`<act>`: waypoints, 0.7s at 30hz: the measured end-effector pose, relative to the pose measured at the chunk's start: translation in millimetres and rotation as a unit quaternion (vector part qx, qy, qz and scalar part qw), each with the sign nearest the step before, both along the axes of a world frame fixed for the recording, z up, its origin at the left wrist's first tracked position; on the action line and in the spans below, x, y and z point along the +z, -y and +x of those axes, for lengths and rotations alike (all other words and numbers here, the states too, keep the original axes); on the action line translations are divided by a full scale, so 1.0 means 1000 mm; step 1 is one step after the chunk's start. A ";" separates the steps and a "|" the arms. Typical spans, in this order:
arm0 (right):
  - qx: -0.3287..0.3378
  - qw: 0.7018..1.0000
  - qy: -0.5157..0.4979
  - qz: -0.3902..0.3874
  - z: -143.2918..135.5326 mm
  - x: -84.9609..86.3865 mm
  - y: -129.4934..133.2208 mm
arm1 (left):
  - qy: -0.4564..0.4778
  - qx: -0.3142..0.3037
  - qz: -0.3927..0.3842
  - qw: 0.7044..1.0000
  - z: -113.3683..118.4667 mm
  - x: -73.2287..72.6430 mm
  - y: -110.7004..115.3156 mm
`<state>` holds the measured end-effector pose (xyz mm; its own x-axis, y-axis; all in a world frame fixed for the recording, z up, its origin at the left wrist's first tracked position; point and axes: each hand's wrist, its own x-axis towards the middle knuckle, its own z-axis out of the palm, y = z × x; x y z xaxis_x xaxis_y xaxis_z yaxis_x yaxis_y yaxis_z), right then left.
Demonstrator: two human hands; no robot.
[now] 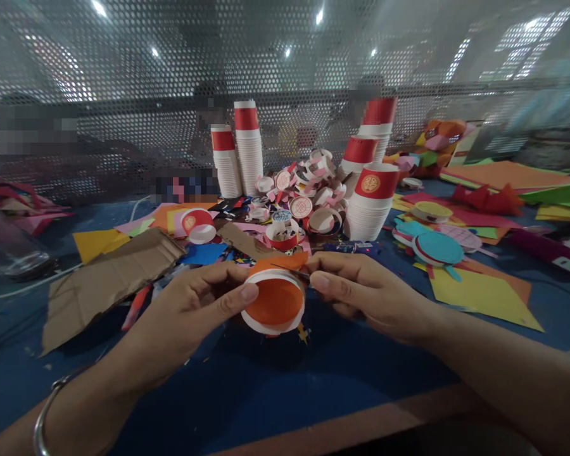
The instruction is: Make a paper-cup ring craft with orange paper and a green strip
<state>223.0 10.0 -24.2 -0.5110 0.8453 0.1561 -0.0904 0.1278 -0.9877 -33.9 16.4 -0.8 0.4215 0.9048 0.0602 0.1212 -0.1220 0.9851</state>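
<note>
A round, shallow cut cup piece [274, 303] with a white rim and an orange inside is held up over the blue table. My left hand [199, 310] pinches its left rim, thumb on the front edge. Behind the rim, a flap of orange paper [278, 261] sticks up. At the upper right of the rim, my right hand [361, 291] is closed, thumb against fingers, around a thin dark tool whose tip meets the rim; its kind is hard to tell.
Stacks of red-and-white paper cups [370, 202] stand behind, around a pile of cup scraps [308, 196]. Cardboard [109, 278] lies left, beside a loose cup [198, 225]. At right are turquoise-topped discs [437, 247] and yellow paper [479, 294]. A clear glass [14, 247] is far left.
</note>
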 end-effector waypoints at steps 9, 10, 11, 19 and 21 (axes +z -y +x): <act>-0.008 1.000 0.006 -0.003 0.000 0.000 0.001 | -0.013 0.009 0.015 1.000 0.001 0.002 0.002; -0.008 1.000 0.006 0.000 0.000 0.000 0.000 | -0.014 0.007 0.018 1.000 0.001 0.003 0.002; -0.007 1.000 0.008 0.004 0.000 0.000 0.000 | -0.014 0.006 0.022 1.000 0.002 0.003 0.002; -0.012 1.000 0.019 0.000 0.001 0.001 0.001 | -0.027 0.007 0.025 0.999 0.002 0.004 0.003; -0.014 1.000 0.019 -0.006 0.001 0.002 0.001 | -0.025 0.006 0.022 0.999 0.002 0.004 0.003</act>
